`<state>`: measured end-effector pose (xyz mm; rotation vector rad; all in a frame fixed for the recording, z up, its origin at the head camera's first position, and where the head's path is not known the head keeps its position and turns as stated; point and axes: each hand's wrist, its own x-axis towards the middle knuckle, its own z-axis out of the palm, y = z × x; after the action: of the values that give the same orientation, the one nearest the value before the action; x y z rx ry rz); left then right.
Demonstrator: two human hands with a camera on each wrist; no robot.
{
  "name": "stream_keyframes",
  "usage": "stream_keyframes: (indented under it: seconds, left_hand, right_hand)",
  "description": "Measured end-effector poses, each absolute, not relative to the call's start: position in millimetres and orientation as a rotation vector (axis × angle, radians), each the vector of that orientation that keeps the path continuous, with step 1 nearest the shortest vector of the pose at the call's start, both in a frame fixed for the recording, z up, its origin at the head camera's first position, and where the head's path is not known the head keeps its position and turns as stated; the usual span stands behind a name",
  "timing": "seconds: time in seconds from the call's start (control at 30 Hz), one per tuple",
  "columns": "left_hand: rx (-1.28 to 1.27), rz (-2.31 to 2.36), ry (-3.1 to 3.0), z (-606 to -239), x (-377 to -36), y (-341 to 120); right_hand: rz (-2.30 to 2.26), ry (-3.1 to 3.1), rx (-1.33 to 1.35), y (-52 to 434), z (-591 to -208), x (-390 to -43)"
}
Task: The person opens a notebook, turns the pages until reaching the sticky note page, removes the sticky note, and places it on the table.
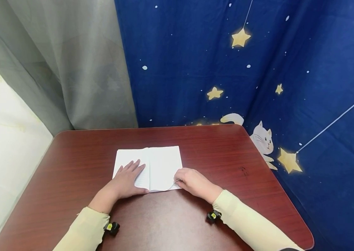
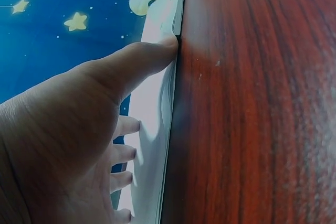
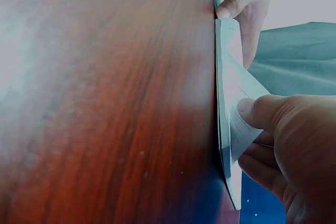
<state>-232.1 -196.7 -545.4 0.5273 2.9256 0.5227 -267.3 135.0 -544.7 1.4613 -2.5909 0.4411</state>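
An open notebook (image 1: 164, 164) with white pages lies on the table. My left hand (image 1: 128, 182) rests on its left page with the fingers spread, and the thumb touches the lower edge near the spine. In the left wrist view that thumb (image 2: 142, 61) presses the page edges beside the fold. At the lower right corner my right hand (image 1: 194, 182) pinches a page, whose corner is lifted and curled. The right wrist view shows the raised page (image 3: 244, 124) between thumb and fingers, apart from the stack below. Faint ruled lines show on it.
The notebook sits on a reddish-brown wooden table (image 1: 79, 160) with rounded corners. Behind it hang a grey curtain (image 1: 86, 69) and a blue curtain (image 1: 180, 62) printed with stars and a white cat. A pale patterned panel (image 1: 4, 157) borders the left side.
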Motion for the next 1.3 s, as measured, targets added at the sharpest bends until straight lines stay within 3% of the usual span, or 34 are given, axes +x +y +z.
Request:
stream_keyframes:
  seconds: [0.77,1.3]
  left_hand:
    - [0.595,0.578,2.927,-547,-239,-203]
    - [1.045,0.957,3.047,-532,-232,-171]
  right_hand:
    - [0.592,-2.546,1.404,127,-518,-266]
    - [0.662,-2.488,1.408,126,-511,-267]
